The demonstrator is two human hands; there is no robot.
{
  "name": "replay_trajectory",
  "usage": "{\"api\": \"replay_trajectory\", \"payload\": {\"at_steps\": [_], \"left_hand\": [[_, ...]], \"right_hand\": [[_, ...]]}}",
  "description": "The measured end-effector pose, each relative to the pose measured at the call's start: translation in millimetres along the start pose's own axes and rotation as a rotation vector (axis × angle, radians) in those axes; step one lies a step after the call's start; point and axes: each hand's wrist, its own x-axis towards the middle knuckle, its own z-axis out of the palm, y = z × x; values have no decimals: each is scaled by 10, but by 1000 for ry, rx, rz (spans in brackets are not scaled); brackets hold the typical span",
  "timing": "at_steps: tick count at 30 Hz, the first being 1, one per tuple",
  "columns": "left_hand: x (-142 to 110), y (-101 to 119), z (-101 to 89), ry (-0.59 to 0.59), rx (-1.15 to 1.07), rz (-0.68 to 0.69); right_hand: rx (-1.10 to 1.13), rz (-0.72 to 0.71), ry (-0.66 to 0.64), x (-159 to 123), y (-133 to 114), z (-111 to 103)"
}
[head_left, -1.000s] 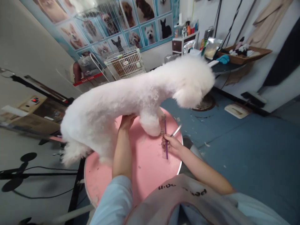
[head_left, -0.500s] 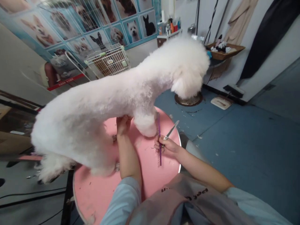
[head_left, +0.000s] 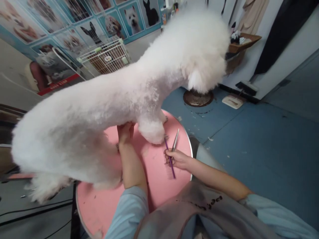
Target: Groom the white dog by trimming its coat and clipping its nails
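A fluffy white dog [head_left: 119,96] stands on a round pink table [head_left: 154,186], head to the right. My left hand [head_left: 125,131] reaches up under its chest and holds the dog there, fingers buried in the fur. My right hand [head_left: 178,158] grips a purple comb [head_left: 169,160] and silver scissors [head_left: 175,140] together. The comb's tip touches the dog's near front leg [head_left: 151,129]; the scissor blades point up and away from the fur.
Wire cages [head_left: 104,56] and a wall of dog pictures lie behind. A round floor drain [head_left: 198,98] and a white dustpan [head_left: 233,101] sit on the blue floor at right. A shelf with supplies [head_left: 243,41] stands far right. Cables run on the floor at left.
The view has moved in closer and the dog fills more of it. My right hand has tilted the comb and scissors, blades swinging from rightward to nearly upright.
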Motion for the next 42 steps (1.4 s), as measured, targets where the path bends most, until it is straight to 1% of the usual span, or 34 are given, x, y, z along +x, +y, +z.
{"api": "replay_trajectory", "payload": {"at_steps": [2,3,4,5,6,8,10,11,12,13,15,18,19,20,21,24,25,26,28,30,32,35,37,39,41,42], "left_hand": [[-1,3,-7,7,2,-11],[-1,3,-9,6,4,-17],[-1,3,-9,5,7,-21],[-1,2,-6,3,12,-23],[-1,1,0,0,19,-23],[-3,0,18,-7,31,-18],[-10,5,41,-15,40,-18],[-16,9,53,-19,44,-22],[-23,15,65,-19,48,-27],[-32,23,75,-18,54,-35],[-52,44,93,-20,79,-51],[-79,77,103,-50,107,-65],[-85,84,101,-66,105,-65],[-88,87,95,-82,98,-62],[-89,85,87,-93,91,-57],[-81,56,58,-93,85,-45],[-76,43,50,-86,84,-44],[-72,31,46,-80,81,-46],[-66,12,45,-71,69,-49],[-65,4,55,-63,62,-45],[-68,4,67,-52,62,-34],[-71,3,73,-41,76,-16],[-68,-6,67,-34,85,-17],[-62,-18,56,-24,90,-23],[-56,-29,48,-15,89,-26],[-55,-33,46,-7,86,-23]], "right_hand": [[85,-73,-2,11,95,32],[131,-115,24,12,138,45],[147,-123,66,11,175,57],[132,-97,100,7,207,69],[101,-56,108,-1,233,81],[77,-11,55,-36,279,98],[102,-62,5,-105,323,84],[92,-109,21,-153,345,60],[44,-137,61,-210,365,25],[-50,-137,108,-272,381,-20],[-339,-98,181,-402,394,-122],[-778,-111,206,-569,343,-243],[-856,-124,203,-607,307,-262],[-875,-132,188,-633,265,-267],[-845,-135,149,-645,217,-259],[-684,-163,-70,-604,62,-174],[-675,-189,-125,-567,9,-132],[-707,-224,-149,-523,-43,-87],[-852,-314,-115,-419,-148,6],[-1033,-440,-69,-313,-244,87],[-1176,-546,-50,-217,-317,136],[-1242,-587,-45,-113,-368,143],[-1248,-608,-78,-73,-377,118],[-1299,-661,-112,-50,-386,90],[-1359,-694,-99,-34,-402,63],[-1361,-689,-91,-29,-413,50]]}}
